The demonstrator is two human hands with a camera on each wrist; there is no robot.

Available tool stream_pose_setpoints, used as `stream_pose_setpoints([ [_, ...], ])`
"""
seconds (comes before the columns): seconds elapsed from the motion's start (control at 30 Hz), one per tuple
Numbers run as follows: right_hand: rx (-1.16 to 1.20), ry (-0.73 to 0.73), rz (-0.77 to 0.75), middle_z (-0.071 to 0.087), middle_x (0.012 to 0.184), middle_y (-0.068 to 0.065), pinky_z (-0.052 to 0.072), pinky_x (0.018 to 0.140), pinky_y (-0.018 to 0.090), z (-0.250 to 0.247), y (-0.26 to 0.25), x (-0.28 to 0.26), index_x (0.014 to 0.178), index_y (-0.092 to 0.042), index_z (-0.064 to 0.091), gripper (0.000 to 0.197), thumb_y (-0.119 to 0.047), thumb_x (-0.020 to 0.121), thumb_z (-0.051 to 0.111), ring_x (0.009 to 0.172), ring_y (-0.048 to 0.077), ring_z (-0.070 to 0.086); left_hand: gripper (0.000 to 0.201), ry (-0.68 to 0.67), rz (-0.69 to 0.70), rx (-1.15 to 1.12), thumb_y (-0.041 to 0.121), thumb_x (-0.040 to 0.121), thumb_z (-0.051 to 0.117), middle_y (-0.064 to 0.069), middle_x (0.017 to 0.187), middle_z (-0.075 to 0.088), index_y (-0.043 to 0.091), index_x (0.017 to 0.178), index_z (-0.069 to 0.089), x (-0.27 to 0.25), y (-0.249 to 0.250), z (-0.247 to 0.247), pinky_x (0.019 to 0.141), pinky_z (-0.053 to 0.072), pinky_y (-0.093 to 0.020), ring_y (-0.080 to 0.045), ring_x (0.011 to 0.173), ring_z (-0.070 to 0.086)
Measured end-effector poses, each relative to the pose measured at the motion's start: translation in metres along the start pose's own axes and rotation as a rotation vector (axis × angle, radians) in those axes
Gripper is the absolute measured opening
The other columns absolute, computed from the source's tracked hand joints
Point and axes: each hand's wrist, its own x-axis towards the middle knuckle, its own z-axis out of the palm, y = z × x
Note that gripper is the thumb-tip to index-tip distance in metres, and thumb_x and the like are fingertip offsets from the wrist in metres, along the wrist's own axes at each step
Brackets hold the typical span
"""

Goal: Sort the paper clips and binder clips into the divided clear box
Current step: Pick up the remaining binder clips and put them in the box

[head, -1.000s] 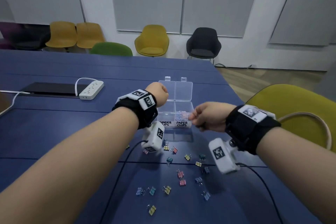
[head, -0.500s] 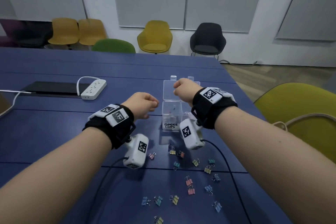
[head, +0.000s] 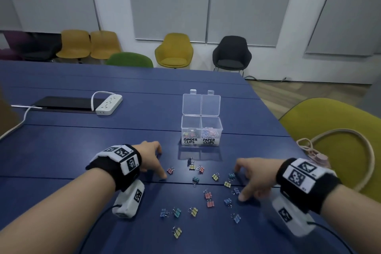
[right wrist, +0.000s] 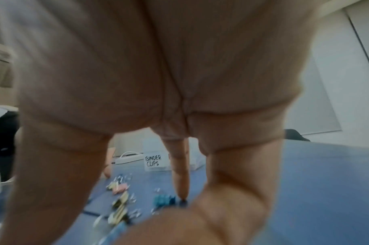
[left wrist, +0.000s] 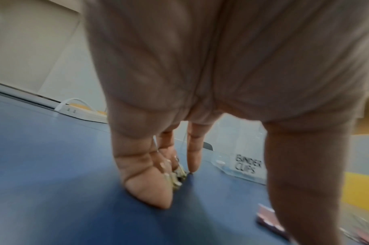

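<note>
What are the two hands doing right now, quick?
Left hand: fingers spread down on the table, and it is unclear whether they hold anything.
Right hand: open, fingertips reaching among the loose clips, holding nothing.

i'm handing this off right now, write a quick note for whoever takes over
Left hand: down on the table, fingers curled round a clip; the left wrist view is too blurred to tell its colour.
Right hand: fingers spread, tips on the table among the loose binder clips; nothing clearly held.
Divided clear box: lid open, binder clips in the left compartment, paper clips in the right.
Left to do: move the scattered binder clips into the left compartment.
</note>
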Motion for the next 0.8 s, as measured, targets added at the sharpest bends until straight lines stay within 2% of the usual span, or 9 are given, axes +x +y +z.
stream_pose_setpoints([
  [0.1, -0.004, 0.082, -0.073, 0.068, 0.088, 0.011, 0.054, 0.051, 0.030, 0.015, -0.010, 0.001, 0.113, -0.019, 0.041, 0.060, -0.043, 0.072, 0.077, 0.051, 0.020, 0.061, 0.070, 0.014, -0.005, 0.005, 0.046, 0.062, 0.084, -0.004, 0.115, 0.045, 0.018, 0.114, 0.048, -0.003, 0.019, 0.011, 0.073, 0.060, -0.033, -0.024, 0.086, 0.064],
  [0.17, -0.034, 0.160, -0.101, 0.063, 0.100, 0.012, 0.051, 0.047, 0.032, 0.021, -0.019, 0.006, 0.111, -0.014, 0.041, 0.050, -0.039, 0.080, 0.071, 0.049, 0.020, 0.058, 0.059, 0.048, 0.004, 0.091, 0.046, 0.070, 0.077, -0.007, 0.118, 0.045, 0.017, 0.113, 0.048, -0.004, 0.031, 0.018, 0.074, 0.057, -0.033, -0.026, 0.086, 0.063],
  [0.2, -0.046, 0.183, -0.104, 0.059, 0.105, 0.011, 0.051, 0.047, 0.033, 0.023, -0.024, 0.009, 0.111, -0.013, 0.041, 0.047, -0.036, 0.082, 0.070, 0.050, 0.020, 0.056, 0.053, 0.073, 0.017, 0.149, 0.043, 0.075, 0.073, -0.008, 0.120, 0.044, 0.016, 0.114, 0.048, -0.004, 0.036, 0.022, 0.074, 0.052, -0.032, -0.025, 0.087, 0.059],
  [0.27, -0.052, 0.189, -0.101, 0.053, 0.098, 0.006, 0.052, 0.046, 0.034, 0.024, -0.032, 0.014, 0.107, -0.011, 0.042, 0.038, -0.029, 0.086, 0.067, 0.051, 0.021, 0.055, 0.041, 0.112, 0.052, 0.222, 0.035, 0.083, 0.066, -0.009, 0.122, 0.044, 0.015, 0.115, 0.049, -0.003, 0.043, 0.029, 0.076, 0.045, -0.031, -0.026, 0.091, 0.056],
  [0.33, -0.058, 0.167, -0.093, 0.052, 0.086, 0.005, 0.048, 0.039, 0.030, 0.025, -0.039, 0.017, 0.099, -0.013, 0.041, 0.026, -0.019, 0.088, 0.064, 0.050, 0.021, 0.055, 0.031, 0.118, 0.082, 0.243, 0.027, 0.088, 0.059, -0.010, 0.120, 0.044, 0.014, 0.114, 0.051, -0.003, 0.048, 0.035, 0.079, 0.044, -0.032, -0.030, 0.099, 0.059],
  [0.4, -0.120, 0.149, -0.085, 0.054, 0.084, 0.007, 0.043, 0.032, 0.023, 0.026, -0.044, 0.017, 0.095, -0.014, 0.040, 0.021, -0.011, 0.089, 0.061, 0.048, 0.021, 0.052, 0.025, 0.112, 0.098, 0.268, 0.021, 0.091, 0.054, -0.011, 0.121, 0.043, 0.012, 0.115, 0.052, -0.003, 0.052, 0.037, 0.083, 0.045, -0.034, -0.033, 0.104, 0.059],
  [0.53, -0.288, 0.127, -0.053, 0.054, 0.088, 0.005, 0.042, 0.042, 0.025, 0.025, -0.050, 0.011, 0.094, -0.015, 0.044, 0.022, -0.003, 0.085, 0.060, 0.061, 0.024, 0.055, 0.028, 0.124, 0.102, 0.322, 0.015, 0.093, 0.050, -0.014, 0.127, 0.050, 0.007, 0.119, 0.052, -0.003, 0.054, 0.040, 0.091, 0.044, -0.034, -0.030, 0.113, 0.055],
  [0.7, -0.207, 0.114, -0.018, 0.053, 0.072, 0.001, 0.046, 0.042, 0.024, 0.024, -0.044, 0.012, 0.087, -0.018, 0.046, 0.020, -0.001, 0.084, 0.055, 0.046, 0.018, 0.054, 0.030, 0.137, 0.053, 0.309, 0.015, 0.090, 0.052, -0.015, 0.123, 0.058, 0.004, 0.118, 0.051, -0.004, 0.052, 0.040, 0.085, 0.048, -0.032, -0.030, 0.110, 0.059],
  [0.8, -0.090, 0.135, -0.026, 0.054, 0.070, 0.004, 0.048, 0.045, 0.026, 0.025, -0.040, 0.010, 0.076, -0.019, 0.043, 0.022, -0.002, 0.084, 0.054, 0.048, 0.020, 0.056, 0.029, 0.139, 0.062, 0.271, 0.020, 0.088, 0.055, -0.013, 0.117, 0.058, 0.007, 0.113, 0.053, -0.006, 0.052, 0.039, 0.078, 0.047, -0.031, -0.028, 0.103, 0.060],
])
